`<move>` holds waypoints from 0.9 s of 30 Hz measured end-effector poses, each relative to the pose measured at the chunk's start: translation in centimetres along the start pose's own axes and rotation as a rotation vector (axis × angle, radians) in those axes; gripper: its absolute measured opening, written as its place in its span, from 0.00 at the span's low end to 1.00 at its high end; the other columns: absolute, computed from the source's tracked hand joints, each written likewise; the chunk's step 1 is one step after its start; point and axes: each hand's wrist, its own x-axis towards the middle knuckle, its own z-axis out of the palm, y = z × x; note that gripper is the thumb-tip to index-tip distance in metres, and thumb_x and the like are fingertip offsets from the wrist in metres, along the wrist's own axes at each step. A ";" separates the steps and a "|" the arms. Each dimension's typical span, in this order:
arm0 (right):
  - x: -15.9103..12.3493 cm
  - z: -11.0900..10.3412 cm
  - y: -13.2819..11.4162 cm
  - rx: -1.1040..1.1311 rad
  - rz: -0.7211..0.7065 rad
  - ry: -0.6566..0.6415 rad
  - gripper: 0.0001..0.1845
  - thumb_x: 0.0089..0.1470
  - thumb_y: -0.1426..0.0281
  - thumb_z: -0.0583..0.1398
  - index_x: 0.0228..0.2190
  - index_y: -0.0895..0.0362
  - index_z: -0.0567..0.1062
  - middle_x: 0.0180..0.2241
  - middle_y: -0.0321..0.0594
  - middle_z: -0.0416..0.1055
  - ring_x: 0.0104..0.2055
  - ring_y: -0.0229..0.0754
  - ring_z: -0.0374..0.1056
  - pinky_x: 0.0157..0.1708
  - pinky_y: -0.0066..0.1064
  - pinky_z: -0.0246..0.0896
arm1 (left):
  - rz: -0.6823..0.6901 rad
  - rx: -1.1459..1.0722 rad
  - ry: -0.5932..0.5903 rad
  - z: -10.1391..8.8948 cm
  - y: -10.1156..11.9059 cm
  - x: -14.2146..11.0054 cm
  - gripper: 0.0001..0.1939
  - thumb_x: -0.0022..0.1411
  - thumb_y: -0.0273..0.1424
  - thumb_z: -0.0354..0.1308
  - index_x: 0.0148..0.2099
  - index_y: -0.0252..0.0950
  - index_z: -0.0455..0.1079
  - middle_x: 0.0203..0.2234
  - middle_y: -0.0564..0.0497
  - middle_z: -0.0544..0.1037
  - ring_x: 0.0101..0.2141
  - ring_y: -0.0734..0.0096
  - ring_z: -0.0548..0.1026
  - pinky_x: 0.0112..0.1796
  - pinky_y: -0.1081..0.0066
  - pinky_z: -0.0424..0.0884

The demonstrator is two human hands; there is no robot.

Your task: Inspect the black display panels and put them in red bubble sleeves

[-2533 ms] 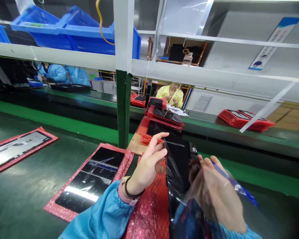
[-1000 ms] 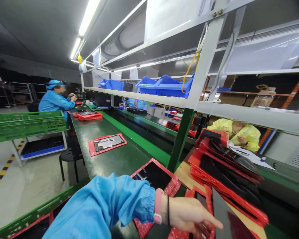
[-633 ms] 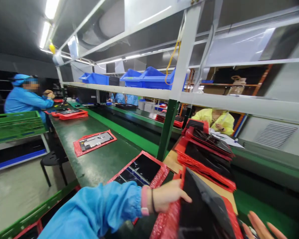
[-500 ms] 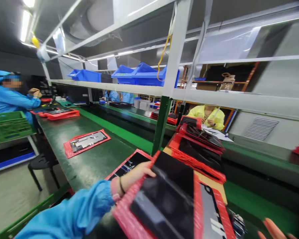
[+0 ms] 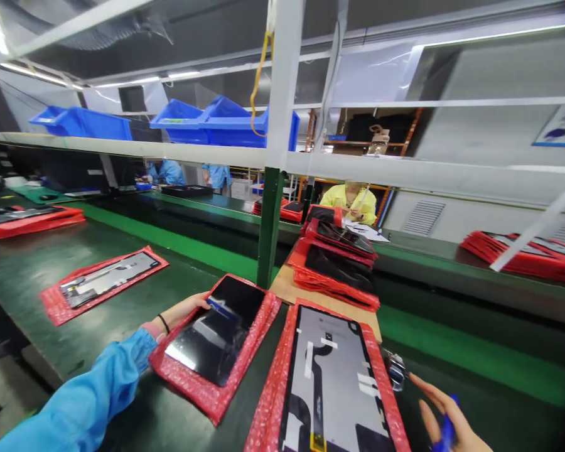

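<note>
My left hand (image 5: 194,309) grips the upper left edge of a glossy black screen panel (image 5: 223,333) lying on red bubble wrap, thumb on top. To its right, a screen panel with its grey back up (image 5: 341,370) rests on a stack of red bubble-wrap sheets. Low at the right, my right hand (image 5: 445,411) holds a slim blue pen-like thing (image 5: 448,427), partly hidden by the fingers. Its index fingertip reaches to a small shiny metal object (image 5: 395,369) beside the stack; I cannot make out its kind.
Another grey-backed panel (image 5: 108,276) lies on red wrap on the green table (image 5: 23,267). Stacked red-wrapped panels (image 5: 336,270) sit on a wooden board beyond. A green post (image 5: 268,232) carries a shelf with blue bins (image 5: 230,125). A person in yellow (image 5: 351,201) sits opposite.
My left hand has lowered the black panel to the left of the stack, uncovering the grey-backed one. My right hand has come further into view, now with the blue thing. The view has turned right.
</note>
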 end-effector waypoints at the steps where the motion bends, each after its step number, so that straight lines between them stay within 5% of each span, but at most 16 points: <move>1: -0.1 0.0 -0.4 -0.029 -0.045 0.032 0.24 0.50 0.54 0.58 0.47 0.49 0.73 0.47 0.41 0.77 0.52 0.58 0.70 0.52 0.48 0.65 | 0.006 0.043 0.028 0.0 0.2 0.5 0.23 0.39 0.25 0.60 0.43 0.32 0.73 0.35 0.44 0.82 0.40 0.50 0.79 0.42 0.59 0.72; 5: 0.5 0.7 -1.0 -0.079 -0.291 0.012 0.19 0.55 0.62 0.54 0.47 0.52 0.73 0.52 0.42 0.73 0.55 0.51 0.68 0.57 0.47 0.60 | 0.113 0.219 0.204 0.4 1.2 2.6 0.29 0.40 0.29 0.60 0.48 0.30 0.67 0.50 0.36 0.75 0.57 0.42 0.66 0.55 0.54 0.61; 8: 1.4 1.3 -0.8 -0.111 -0.314 -0.009 0.20 0.53 0.64 0.55 0.47 0.54 0.74 0.53 0.45 0.72 0.56 0.53 0.67 0.58 0.50 0.58 | 0.234 0.312 0.237 2.4 1.7 3.2 0.33 0.41 0.31 0.60 0.53 0.31 0.63 0.61 0.35 0.63 0.64 0.46 0.53 0.62 0.56 0.48; 18: 3.2 0.4 -2.5 -0.013 -0.209 -0.029 0.14 0.48 0.62 0.60 0.37 0.52 0.77 0.43 0.45 0.78 0.52 0.57 0.69 0.57 0.52 0.58 | 0.420 0.300 -0.055 12.3 2.3 -1.9 0.21 0.54 0.36 0.59 0.50 0.37 0.67 0.52 0.42 0.72 0.54 0.55 0.69 0.56 0.60 0.64; 22: 1.7 -0.8 -4.7 0.115 -0.098 0.031 0.12 0.53 0.58 0.58 0.35 0.52 0.75 0.46 0.43 0.78 0.48 0.54 0.73 0.53 0.46 0.63 | 0.234 0.105 -0.257 14.9 2.9 -4.6 0.16 0.52 0.32 0.63 0.44 0.35 0.71 0.38 0.45 0.77 0.41 0.60 0.76 0.43 0.64 0.72; 25: -0.1 -1.5 -7.2 0.243 -0.026 0.010 0.19 0.60 0.56 0.52 0.25 0.52 0.71 0.32 0.43 0.81 0.37 0.50 0.76 0.43 0.38 0.67 | -0.036 -0.095 -0.404 16.2 3.3 -6.6 0.13 0.51 0.28 0.65 0.41 0.34 0.73 0.35 0.48 0.76 0.34 0.67 0.75 0.38 0.67 0.72; 27: -1.3 -1.6 -9.0 0.517 0.065 -0.138 0.21 0.61 0.53 0.50 0.26 0.53 0.71 0.22 0.42 0.79 0.29 0.48 0.76 0.35 0.35 0.68 | -0.175 -0.167 -0.451 16.8 3.6 -7.5 0.12 0.51 0.25 0.65 0.41 0.34 0.74 0.36 0.48 0.76 0.34 0.69 0.75 0.40 0.66 0.71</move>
